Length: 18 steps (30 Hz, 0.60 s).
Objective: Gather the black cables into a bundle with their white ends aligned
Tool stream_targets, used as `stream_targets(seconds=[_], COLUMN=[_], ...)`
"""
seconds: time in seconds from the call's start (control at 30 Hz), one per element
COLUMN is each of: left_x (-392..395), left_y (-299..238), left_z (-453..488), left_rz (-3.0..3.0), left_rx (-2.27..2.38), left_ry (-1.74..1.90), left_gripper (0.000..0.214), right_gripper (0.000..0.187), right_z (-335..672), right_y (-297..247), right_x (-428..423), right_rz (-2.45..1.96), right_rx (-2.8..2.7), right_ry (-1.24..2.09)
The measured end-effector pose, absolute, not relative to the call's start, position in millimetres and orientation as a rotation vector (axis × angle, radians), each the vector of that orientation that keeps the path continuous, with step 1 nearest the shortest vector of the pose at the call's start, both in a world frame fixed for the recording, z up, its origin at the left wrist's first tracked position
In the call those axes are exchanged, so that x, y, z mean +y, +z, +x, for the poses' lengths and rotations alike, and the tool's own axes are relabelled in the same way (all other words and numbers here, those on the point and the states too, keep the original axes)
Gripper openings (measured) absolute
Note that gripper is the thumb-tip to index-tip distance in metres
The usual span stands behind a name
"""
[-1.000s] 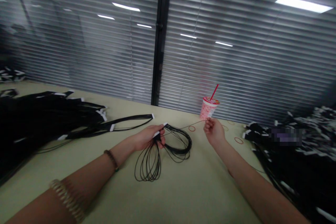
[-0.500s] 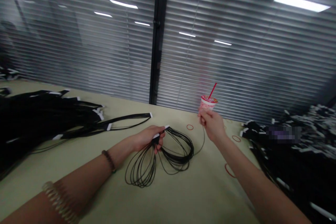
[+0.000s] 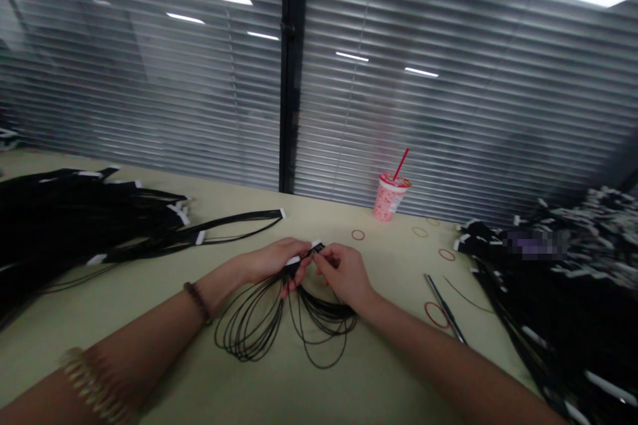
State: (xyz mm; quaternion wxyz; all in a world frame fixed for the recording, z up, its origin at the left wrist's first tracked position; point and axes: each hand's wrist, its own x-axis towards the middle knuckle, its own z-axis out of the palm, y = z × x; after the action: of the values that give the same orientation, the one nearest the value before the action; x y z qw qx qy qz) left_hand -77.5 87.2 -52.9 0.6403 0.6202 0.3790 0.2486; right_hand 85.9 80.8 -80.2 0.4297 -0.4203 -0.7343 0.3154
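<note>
My left hand (image 3: 272,260) is closed around the middle of a bundle of thin black cords (image 3: 279,319) that hangs in two loops onto the table (image 3: 349,378). A white tag shows at the top of the bundle. My right hand (image 3: 343,272) is right beside the left, its fingers pinched on the bundle's top end. Both hands meet near the table's centre.
A big heap of black tagged cords (image 3: 74,219) lies at the left and another heap (image 3: 563,279) at the right. A pink cup with a red straw (image 3: 389,196) stands by the window blinds. Red rubber bands (image 3: 434,313) and a loose black strip (image 3: 443,305) lie right of my hands.
My right hand came down from near the cup, where it held a stretched thin cord, and joined the left hand at the bundle's top. The view tilted slightly downward.
</note>
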Motion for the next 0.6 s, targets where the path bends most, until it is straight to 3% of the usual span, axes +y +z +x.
stream_targets(seconds=[0.6], left_x=[83.4], left_y=[-49.2], left_z=[-74.5], left_rz=[1.456], left_rx=[0.836], left_ry=[0.55], left_gripper=[0.037], right_gripper=[0.023], right_z=[86.4], right_y=[-80.7], right_x=[80.7], right_rz=[-1.06], right_rx=[-1.846], right_ry=[0.756])
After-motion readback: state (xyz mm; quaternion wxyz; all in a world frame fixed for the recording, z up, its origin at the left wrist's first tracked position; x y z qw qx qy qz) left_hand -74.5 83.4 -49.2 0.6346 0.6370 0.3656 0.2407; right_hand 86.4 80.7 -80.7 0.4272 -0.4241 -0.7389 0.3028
